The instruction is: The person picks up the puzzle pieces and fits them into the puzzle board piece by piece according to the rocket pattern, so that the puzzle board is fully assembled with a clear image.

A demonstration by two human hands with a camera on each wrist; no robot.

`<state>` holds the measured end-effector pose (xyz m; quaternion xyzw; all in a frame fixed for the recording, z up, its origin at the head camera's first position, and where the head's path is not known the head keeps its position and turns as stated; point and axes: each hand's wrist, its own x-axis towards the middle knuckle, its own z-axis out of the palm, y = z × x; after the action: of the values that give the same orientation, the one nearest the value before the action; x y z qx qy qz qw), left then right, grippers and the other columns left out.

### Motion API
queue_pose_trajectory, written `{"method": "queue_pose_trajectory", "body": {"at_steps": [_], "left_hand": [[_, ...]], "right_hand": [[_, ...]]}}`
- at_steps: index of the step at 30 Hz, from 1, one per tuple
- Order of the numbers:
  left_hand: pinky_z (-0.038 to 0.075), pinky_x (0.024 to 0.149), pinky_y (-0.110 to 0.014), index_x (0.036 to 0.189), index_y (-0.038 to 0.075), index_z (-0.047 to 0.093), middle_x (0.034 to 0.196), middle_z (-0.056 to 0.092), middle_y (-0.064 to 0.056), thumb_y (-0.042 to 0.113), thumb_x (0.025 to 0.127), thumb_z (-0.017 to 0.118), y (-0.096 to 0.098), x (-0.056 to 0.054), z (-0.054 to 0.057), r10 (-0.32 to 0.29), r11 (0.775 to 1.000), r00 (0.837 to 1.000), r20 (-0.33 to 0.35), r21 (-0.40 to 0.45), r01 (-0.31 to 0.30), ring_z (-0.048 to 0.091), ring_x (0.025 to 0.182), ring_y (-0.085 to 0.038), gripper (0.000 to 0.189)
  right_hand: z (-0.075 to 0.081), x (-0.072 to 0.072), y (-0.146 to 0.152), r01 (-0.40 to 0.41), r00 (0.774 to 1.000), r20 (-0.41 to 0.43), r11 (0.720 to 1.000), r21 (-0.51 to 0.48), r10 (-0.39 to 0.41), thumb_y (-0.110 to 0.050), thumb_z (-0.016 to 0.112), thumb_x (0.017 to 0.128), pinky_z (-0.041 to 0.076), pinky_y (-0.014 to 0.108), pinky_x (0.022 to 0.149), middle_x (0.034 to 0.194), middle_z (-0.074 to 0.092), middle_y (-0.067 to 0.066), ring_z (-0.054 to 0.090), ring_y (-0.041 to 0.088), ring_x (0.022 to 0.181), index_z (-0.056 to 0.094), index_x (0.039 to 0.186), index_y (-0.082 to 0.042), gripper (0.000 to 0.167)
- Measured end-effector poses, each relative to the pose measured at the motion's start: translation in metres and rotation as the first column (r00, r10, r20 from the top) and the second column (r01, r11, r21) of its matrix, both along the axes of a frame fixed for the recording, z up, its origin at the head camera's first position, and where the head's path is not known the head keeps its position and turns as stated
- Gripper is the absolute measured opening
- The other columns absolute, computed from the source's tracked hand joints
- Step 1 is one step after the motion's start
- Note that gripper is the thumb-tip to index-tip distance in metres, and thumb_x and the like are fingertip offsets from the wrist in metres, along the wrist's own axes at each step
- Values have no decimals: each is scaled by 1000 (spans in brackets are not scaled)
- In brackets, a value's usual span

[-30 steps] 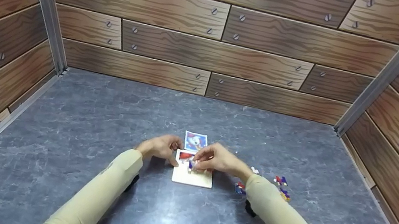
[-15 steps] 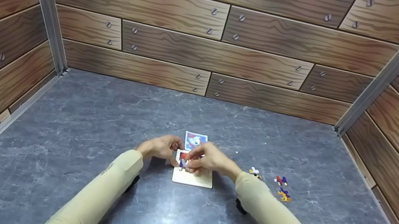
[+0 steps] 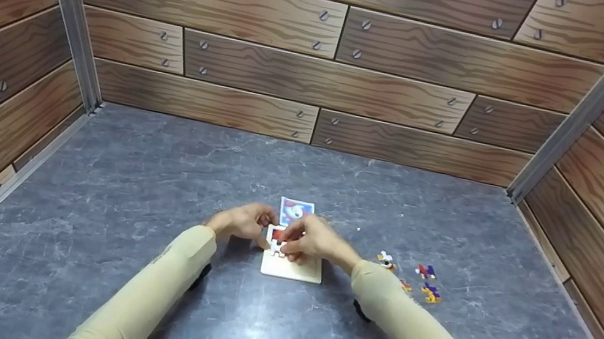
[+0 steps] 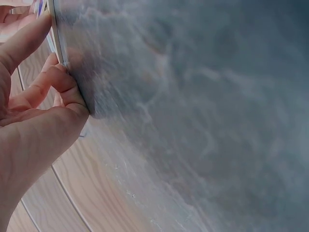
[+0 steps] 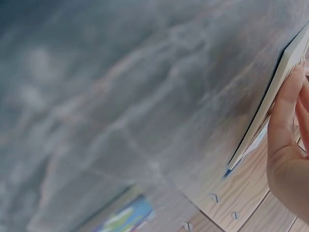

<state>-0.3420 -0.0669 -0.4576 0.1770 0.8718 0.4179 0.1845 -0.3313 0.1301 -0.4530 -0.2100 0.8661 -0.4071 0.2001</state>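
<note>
A pale wooden puzzle board (image 3: 291,270) lies on the table in the head view, with red picture pieces (image 3: 277,233) set in its far left part. My left hand (image 3: 244,223) holds the board's left edge, thumb on the near side and fingers at the far corner. Over the board, my right hand (image 3: 314,240) pinches a white puzzle piece (image 3: 278,248) between thumb and fingers. The right wrist view shows the right fingers (image 5: 285,111) low over the board's surface, their tips partly hidden. In the left wrist view the left thumb (image 4: 29,41) touches the board's edge.
A picture card (image 3: 296,211) with a white figure on blue lies just beyond the board. Loose puzzle pieces lie to the right: a white one (image 3: 385,259), a red and purple one (image 3: 426,271) and a yellow and purple one (image 3: 430,293). Wood-patterned walls (image 3: 324,80) enclose the table.
My right hand has moved left across the board with the puzzle piece. The piece showed purple before and now shows white. My left hand has stayed at the board's edge.
</note>
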Motion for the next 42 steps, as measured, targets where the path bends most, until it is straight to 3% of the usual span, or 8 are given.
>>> {"method": "queue_pose_trajectory", "body": {"at_steps": [8,15,23,28,35,42], "left_hand": [[36,70,-23,109,-3,59,89,48,-4,-7,71,76,-3,-1,0,-38,999,999,-25,19,38,42,81,-14,41],[36,71,-22,110,-3,59,90,48,-3,-9,71,74,-2,1,0,-15,1000,1000,-7,19,15,42,82,-14,43],[37,71,-22,111,-1,59,91,50,-4,-9,71,74,-2,3,0,4,1000,1000,7,24,-5,44,83,-14,44],[37,70,-22,110,-2,60,91,51,-4,-9,70,74,-2,1,-1,-5,999,1000,-10,34,5,44,82,-13,43],[37,68,-22,111,-3,60,88,50,-3,-11,70,73,-2,1,-1,-11,999,1000,1,36,11,43,80,-13,43],[36,66,-21,110,-5,59,83,48,-2,-11,70,73,-3,1,-1,-31,998,999,-11,50,32,43,75,-11,43]], "right_hand": [[0,1,-3,11,996,-86,998,58,-6,1,76,78,49,23,46,69,61,-2,56,8,51,74,94,-2,16],[-1,2,-2,-51,990,-131,997,62,59,0,75,80,49,23,47,72,64,1,56,10,54,74,94,-1,14],[0,2,0,-71,991,-109,994,81,80,-4,77,80,50,24,50,75,62,-1,57,10,58,75,100,-5,20],[-1,0,-1,-116,975,-175,986,118,136,-6,84,72,51,23,53,81,61,1,56,7,60,74,103,-8,32],[-3,-1,-3,-109,966,-219,986,124,134,-13,85,74,48,21,48,74,60,-5,55,4,54,75,96,-8,25],[0,0,-1,-173,952,-229,975,139,202,-11,86,71,48,20,56,84,68,8,56,7,66,73,104,-5,36]]}}
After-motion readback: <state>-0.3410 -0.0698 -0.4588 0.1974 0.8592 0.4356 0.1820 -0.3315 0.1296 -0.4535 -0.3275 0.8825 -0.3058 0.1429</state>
